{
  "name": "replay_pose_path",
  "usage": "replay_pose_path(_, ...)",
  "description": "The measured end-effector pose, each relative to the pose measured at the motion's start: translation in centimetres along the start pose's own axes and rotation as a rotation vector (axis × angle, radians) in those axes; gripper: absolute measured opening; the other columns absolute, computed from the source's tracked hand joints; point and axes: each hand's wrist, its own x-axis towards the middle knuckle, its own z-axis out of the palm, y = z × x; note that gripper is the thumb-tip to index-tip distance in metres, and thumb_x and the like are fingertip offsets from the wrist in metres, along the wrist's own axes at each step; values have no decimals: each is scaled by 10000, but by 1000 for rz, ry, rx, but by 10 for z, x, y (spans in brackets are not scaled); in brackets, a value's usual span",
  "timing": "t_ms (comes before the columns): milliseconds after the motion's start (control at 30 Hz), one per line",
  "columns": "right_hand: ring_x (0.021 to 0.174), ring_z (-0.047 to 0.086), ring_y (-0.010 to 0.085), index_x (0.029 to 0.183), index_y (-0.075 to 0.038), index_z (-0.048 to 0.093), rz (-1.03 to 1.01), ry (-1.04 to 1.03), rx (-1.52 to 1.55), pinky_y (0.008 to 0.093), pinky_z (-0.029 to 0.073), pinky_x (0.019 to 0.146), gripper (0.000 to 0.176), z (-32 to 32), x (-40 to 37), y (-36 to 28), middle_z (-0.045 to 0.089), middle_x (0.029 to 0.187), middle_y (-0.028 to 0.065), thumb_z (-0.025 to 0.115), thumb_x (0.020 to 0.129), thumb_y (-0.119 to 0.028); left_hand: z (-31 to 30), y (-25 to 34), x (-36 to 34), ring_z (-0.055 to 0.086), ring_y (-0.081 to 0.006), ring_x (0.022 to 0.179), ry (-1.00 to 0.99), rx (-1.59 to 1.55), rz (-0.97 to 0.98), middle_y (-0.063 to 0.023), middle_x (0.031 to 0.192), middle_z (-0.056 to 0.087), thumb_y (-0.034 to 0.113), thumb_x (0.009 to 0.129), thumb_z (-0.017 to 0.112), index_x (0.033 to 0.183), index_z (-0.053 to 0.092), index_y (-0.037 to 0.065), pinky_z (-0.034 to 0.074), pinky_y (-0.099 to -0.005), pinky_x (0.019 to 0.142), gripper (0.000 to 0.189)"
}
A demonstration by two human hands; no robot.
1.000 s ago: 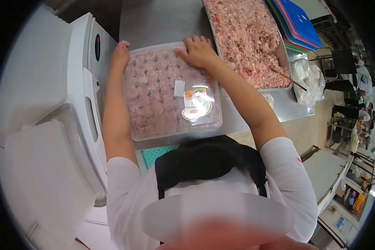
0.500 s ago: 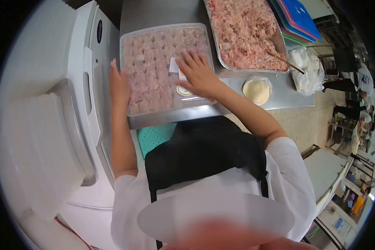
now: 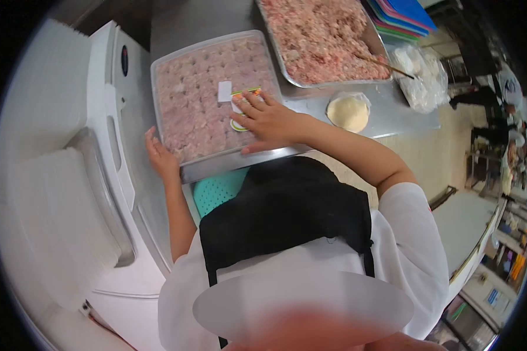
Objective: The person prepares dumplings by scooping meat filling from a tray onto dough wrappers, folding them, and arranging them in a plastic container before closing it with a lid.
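A large, shallow clear plastic container (image 3: 202, 123) with a lid rests on the steel table, filled with close rows of pale pink meat dumplings. My right hand (image 3: 275, 124) lies flat near its right front corner, fingers spread over a printed label (image 3: 239, 124) on the lid. Just beyond the fingertips is a small white sticker (image 3: 225, 92). At the front left corner, my left hand (image 3: 164, 158) is against the container's side with fingers stretched out. Its palm side is partly hidden.
A metal tray (image 3: 287, 76) of minced meat with a wooden stick (image 3: 389, 65) stands behind right. Nearby are round pale wrappers (image 3: 348, 113) in plastic, plastic bags (image 3: 421, 79) and coloured boards (image 3: 401, 17). A white freezer (image 3: 120, 111) borders the left; a teal basket (image 3: 219, 190) sits below.
My right hand has slid toward the container's front edge, uncovering more of the label and sticker. My left hand has moved down along the side to the front corner. The view has shifted slightly.
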Motion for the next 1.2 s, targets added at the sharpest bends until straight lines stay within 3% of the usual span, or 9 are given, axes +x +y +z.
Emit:
replay_pose_path(233, 1230, 456, 334, 1084, -79, 602, 17, 436, 194, 478, 353, 1014, 367, 16, -14, 4, 510, 1281, 172, 641, 839, -348, -5, -5, 1, 517, -317, 1175, -6, 81, 70, -156, 1251, 567, 73, 949, 400, 1259, 514, 12, 380, -376, 996, 337)
replay_pose_path(333, 1229, 453, 348, 1150, -81, 591, 126, 466, 209, 482, 367, 997, 382, 8, -48, 17, 504, 1300, 159, 650, 842, -299, -1, -2, 4, 524, -313, 1139, 40, 119, 79, -167, 1242, 553, 82, 929, 443, 1262, 516, 17, 396, -375, 975, 347)
replay_pose_path(400, 1146, 506, 336, 1090, -78, 600, 261, 555, 161, 463, 399, 958, 360, -7, -93, 29, 547, 1218, 151, 687, 775, -228, -6, 6, 4, 530, -308, 1111, 45, 223, 60, -182, 1218, 544, 87, 907, 486, 1264, 527, 35, 405, -368, 961, 363)
replay_pose_path(500, 991, 559, 333, 1058, -112, 630, 607, 689, 18, 445, 453, 848, 338, -11, -162, 53, 586, 1064, 139, 714, 748, -218, -1, 44, -5, 516, -340, 1105, 118, 233, 321, -175, 1179, 562, 119, 892, 524, 1244, 521, 17, 421, -413, 929, 367)
replay_pose_path(600, 916, 560, 342, 1051, -89, 628, 882, 530, 91, 407, 467, 805, 353, -19, -199, 63, 564, 968, 140, 730, 758, -258, 18, 92, -16, 508, -345, 1119, 3, 92, 578, -168, 1178, 565, 122, 878, 550, 1195, 549, 22, 426, -427, 919, 332)
replay_pose_path(800, 878, 568, 341, 1062, -63, 630, 833, 538, 541, 403, 475, 772, 267, -8, -230, 105, 557, 940, 164, 654, 826, -185, 111, 212, -70, 561, -333, 1005, -472, -178, 903, -147, 1086, 589, 36, 809, 610, 1066, 615, 34, 442, -420, 894, 257)
replay_pose_path(933, 866, 574, 345, 1097, -65, 628, 709, 519, 460, 402, 476, 765, 257, -25, -244, 114, 570, 936, 160, 605, 851, -136, 184, 249, -93, 551, -318, 1019, -774, -347, 920, -151, 1037, 597, 79, 796, 648, 1052, 658, 70, 444, -403, 884, 257)
replay_pose_path(1100, 870, 568, 356, 1192, -72, 592, 697, 321, 377, 399, 471, 781, 331, -40, -246, 117, 580, 960, 151, 563, 865, -112, 244, 259, -129, 549, -327, 997, -849, -283, 950, -150, 1045, 573, 132, 754, 704, 1031, 659, 54, 447, -414, 887, 292)
replay_pose_path(1200, 962, 584, 335, 1225, -91, 580, 636, 422, 156, 427, 470, 811, 375, -103, -229, 123, 588, 1046, 131, 595, 853, -130, 256, 265, -135, 546, -327, 973, -859, -208, 894, -158, 1021, 557, 173, 743, 717, 995, 661, 39, 444, -408, 883, 291)
